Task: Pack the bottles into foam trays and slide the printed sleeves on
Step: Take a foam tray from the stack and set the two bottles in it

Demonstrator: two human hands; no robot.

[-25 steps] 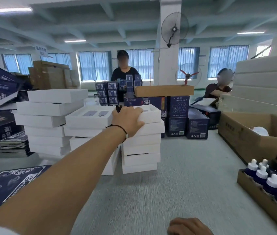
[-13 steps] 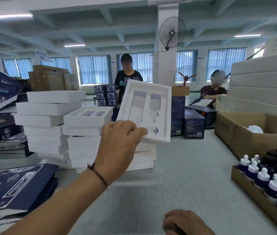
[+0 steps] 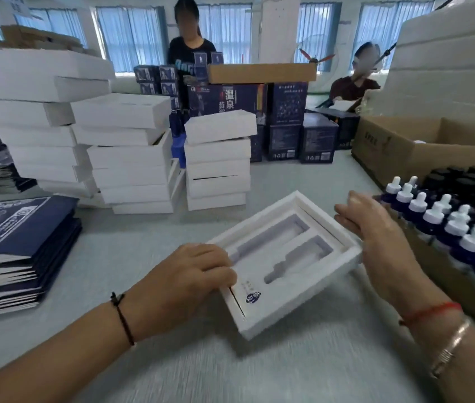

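A white foam tray [image 3: 294, 289] with two bottle-shaped recesses, both bare, lies tilted on the grey table in front of me. My left hand [image 3: 184, 277] grips its near left edge with curled fingers. My right hand [image 3: 372, 225] hovers at the tray's far right corner, fingers relaxed, holding nothing. Blue bottles with white dropper caps [image 3: 445, 225] stand in rows in a cardboard box at the right, just beyond my right hand. Flat printed dark blue sleeves [image 3: 12, 228] are stacked at the left.
Stacks of white trays [image 3: 218, 167] fill the middle and left of the table. An open cardboard carton [image 3: 399, 146] and black-capped bottles [image 3: 468, 178] stand at the right. Dark blue printed boxes [image 3: 285, 112] and two people are at the far side.
My left hand lifted a tray off the stack, carried it toward me and set it down on the table. My right hand rose from the near edge to the tray's right corner.
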